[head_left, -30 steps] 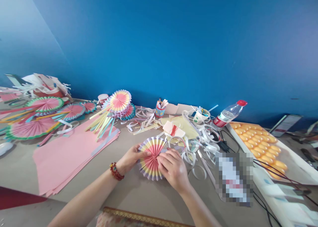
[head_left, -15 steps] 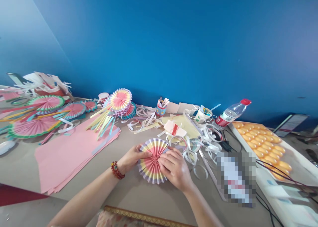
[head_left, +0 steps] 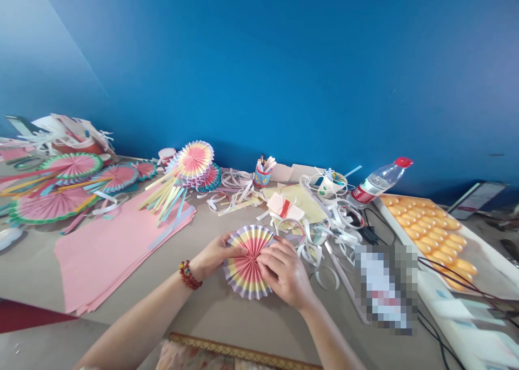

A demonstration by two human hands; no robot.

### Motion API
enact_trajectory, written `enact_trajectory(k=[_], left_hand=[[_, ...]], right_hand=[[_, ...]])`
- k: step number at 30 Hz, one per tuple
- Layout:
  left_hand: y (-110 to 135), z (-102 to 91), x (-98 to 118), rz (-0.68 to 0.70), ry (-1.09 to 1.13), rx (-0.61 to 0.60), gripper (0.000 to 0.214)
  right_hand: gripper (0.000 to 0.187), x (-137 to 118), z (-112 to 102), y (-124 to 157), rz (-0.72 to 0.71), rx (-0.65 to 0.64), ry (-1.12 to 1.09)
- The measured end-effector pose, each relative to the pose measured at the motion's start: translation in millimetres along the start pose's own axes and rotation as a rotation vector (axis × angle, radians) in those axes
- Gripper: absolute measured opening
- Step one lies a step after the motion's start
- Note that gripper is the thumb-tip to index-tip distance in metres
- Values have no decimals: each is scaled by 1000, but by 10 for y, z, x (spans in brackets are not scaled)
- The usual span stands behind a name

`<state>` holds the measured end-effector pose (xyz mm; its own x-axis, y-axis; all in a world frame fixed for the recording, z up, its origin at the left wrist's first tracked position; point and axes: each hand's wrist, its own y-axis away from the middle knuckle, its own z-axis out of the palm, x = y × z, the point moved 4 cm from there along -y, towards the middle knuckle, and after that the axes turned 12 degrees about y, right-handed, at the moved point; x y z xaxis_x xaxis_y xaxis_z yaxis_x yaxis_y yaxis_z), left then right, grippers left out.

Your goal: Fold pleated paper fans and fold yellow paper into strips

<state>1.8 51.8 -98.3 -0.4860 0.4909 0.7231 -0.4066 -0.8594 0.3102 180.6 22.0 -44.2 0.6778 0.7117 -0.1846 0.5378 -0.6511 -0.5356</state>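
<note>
Between my hands a round pleated paper fan (head_left: pixel 248 275) is spread into a disc, pink at its centre with yellow, white and lilac bands outward. My left hand (head_left: pixel 214 256), a red bead bracelet on its wrist, pinches the fan's left side, thumb lying on the pleats. On the opposite side my right hand (head_left: pixel 286 270) grips the fan, its fingers bent over the pleats near the centre. Part of the right rim is hidden behind these fingers. Beyond my left hand lies a stack of pink paper sheets (head_left: pixel 109 246).
Finished paper fans with strip handles (head_left: pixel 195 160) rest on the pink sheets, others (head_left: pixel 52 205) farther left. Curled white paper strips (head_left: pixel 312 246) litter the table's right half. A pen cup (head_left: pixel 263 176), a plastic bottle (head_left: pixel 379 183) and a tray of orange domes (head_left: pixel 430 235) stand behind.
Both hands keep their hold on the fan, with hardly any movement. The whole view has shifted slightly.
</note>
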Motion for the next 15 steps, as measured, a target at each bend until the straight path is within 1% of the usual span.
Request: enact_trajectory(k=[2,6,10,15], left_hand=[[0,5,-10,-1,2,-3,45],[-1,43,-27,23,-12,-68,44],[-13,24,-44,38,-20,-31,39],[-15,10,-78,-21,-31,-30,37]], right_hand=[[16,4,11,4,25,6,3],[15,22,46,26,20,-19,10],[16,29,55,42,-36,-65,14],[17,5,-13,6,-118,-134,-15]])
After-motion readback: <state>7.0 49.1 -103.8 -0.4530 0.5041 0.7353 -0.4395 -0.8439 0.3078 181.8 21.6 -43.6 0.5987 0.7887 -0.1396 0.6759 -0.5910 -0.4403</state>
